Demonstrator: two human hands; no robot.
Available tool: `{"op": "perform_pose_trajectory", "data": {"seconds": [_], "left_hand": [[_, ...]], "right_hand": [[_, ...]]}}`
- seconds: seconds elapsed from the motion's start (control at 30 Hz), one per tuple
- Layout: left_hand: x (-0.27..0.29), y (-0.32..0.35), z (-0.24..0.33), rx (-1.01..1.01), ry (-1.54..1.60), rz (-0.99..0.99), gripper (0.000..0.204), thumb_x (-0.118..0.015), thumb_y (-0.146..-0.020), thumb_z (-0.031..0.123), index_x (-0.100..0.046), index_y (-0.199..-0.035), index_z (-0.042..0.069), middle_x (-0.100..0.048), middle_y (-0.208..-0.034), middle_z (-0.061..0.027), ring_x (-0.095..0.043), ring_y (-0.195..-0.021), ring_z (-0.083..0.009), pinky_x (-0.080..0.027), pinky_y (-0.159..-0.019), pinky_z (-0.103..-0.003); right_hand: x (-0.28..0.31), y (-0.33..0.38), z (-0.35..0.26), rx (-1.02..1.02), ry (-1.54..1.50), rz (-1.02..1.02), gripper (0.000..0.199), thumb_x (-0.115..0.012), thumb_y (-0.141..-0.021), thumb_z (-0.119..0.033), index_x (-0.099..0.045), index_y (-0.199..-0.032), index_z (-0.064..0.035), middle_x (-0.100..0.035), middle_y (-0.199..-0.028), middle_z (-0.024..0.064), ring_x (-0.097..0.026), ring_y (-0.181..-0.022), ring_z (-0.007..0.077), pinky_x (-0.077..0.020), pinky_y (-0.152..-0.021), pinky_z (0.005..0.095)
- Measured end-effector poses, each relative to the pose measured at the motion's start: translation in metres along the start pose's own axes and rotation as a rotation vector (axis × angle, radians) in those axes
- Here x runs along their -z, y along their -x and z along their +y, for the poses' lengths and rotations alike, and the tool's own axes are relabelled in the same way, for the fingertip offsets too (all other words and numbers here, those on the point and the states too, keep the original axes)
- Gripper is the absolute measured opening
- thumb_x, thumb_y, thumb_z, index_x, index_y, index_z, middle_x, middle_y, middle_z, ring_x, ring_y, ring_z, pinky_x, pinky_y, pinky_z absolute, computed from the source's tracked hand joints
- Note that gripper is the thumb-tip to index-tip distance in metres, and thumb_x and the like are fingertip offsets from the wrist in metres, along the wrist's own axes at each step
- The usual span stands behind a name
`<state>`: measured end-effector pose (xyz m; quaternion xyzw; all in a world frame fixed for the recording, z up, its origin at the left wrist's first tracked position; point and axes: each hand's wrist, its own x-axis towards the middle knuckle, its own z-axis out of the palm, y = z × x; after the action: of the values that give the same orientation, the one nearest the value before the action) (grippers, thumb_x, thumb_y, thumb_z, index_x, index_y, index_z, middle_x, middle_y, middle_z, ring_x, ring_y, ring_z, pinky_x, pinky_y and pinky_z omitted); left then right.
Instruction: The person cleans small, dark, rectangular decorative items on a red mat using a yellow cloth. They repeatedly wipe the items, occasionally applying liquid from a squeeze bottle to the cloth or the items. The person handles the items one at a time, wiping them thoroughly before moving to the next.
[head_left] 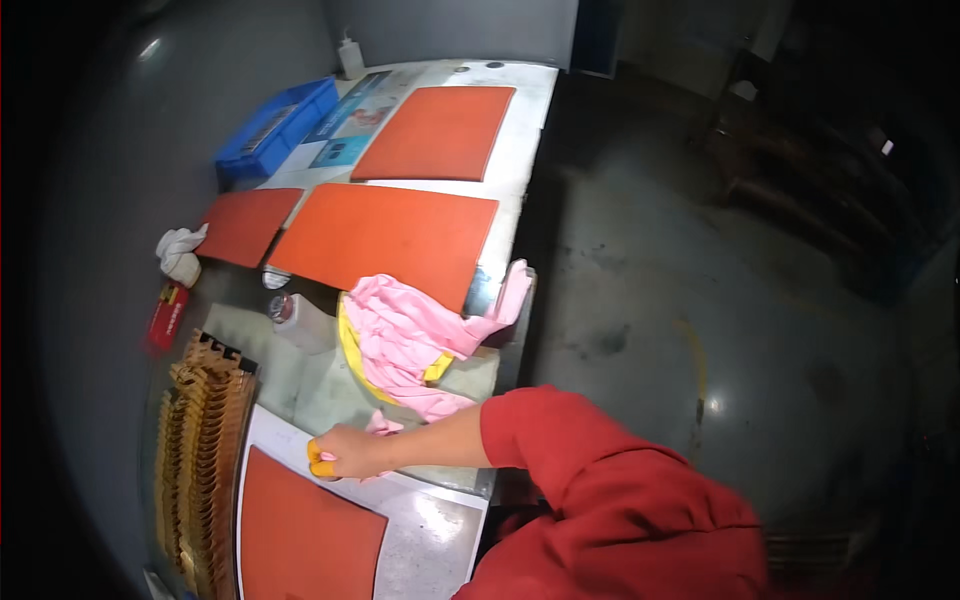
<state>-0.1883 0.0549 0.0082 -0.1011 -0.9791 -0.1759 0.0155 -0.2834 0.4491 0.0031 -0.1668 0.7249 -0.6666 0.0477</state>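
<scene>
Gripping a small yellow block [318, 462] with closed fingers, the right hand [347, 452] rests on a white board's [440, 525] edge, beside the orange mat [305, 535] and pink cloth [405, 340].

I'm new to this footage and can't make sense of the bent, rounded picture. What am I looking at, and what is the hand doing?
It is one view from a wide lens worn on a person's head, looking down, so straight edges curve. No machine is here, just a person in a red sleeve. The only hand showing, seemingly the right, presses a small yellow thing onto a white sheet. The other hand is out of view. On the long table lie orange mats, a pink cloth, a blue bin and stacked brown parts.
</scene>
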Motion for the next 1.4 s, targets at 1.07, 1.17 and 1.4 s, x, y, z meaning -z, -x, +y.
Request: {"op": "perform_pose_trajectory", "data": {"seconds": [1.07,1.17,1.4], "left_hand": [[0.095,-0.381,0.087,0.087,-0.589,-0.233,0.076,-0.068,-0.069,0.043,-0.046,-0.129,0.002,-0.051,-0.127,-0.0114,-0.037,-0.124,-0.0289,-0.029,-0.098,-0.043],[0.092,-0.393,0.098,0.144,-0.575,-0.370,0.078,-0.068,-0.070,0.042,-0.042,-0.133,0.002,-0.049,-0.129,-0.0128,-0.037,-0.124,-0.0287,-0.028,-0.100,-0.043],[0.085,-0.390,0.089,0.051,-0.331,-0.230,0.085,-0.068,-0.071,0.043,-0.034,-0.138,0.002,-0.041,-0.136,-0.0159,-0.032,-0.131,-0.0297,-0.026,-0.105,-0.044]], "right_hand": [[0.002,0.012,-0.016,-0.252,-0.277,-0.248,0.008,-0.058,-0.088,-0.006,-0.058,-0.090,0.0017,-0.058,-0.074,0.0016,-0.052,-0.069,0.0075,-0.0433,-0.063,0.0235],[0.001,0.012,-0.013,-0.255,-0.319,-0.235,0.008,-0.058,-0.088,-0.006,-0.058,-0.090,0.0018,-0.058,-0.073,0.0017,-0.052,-0.067,0.0075,-0.0438,-0.063,0.0239],[0.000,0.013,-0.016,-0.228,-0.282,-0.234,0.008,-0.058,-0.088,-0.006,-0.058,-0.090,0.0019,-0.058,-0.072,0.0017,-0.051,-0.066,0.0079,-0.0436,-0.061,0.0241]]}}
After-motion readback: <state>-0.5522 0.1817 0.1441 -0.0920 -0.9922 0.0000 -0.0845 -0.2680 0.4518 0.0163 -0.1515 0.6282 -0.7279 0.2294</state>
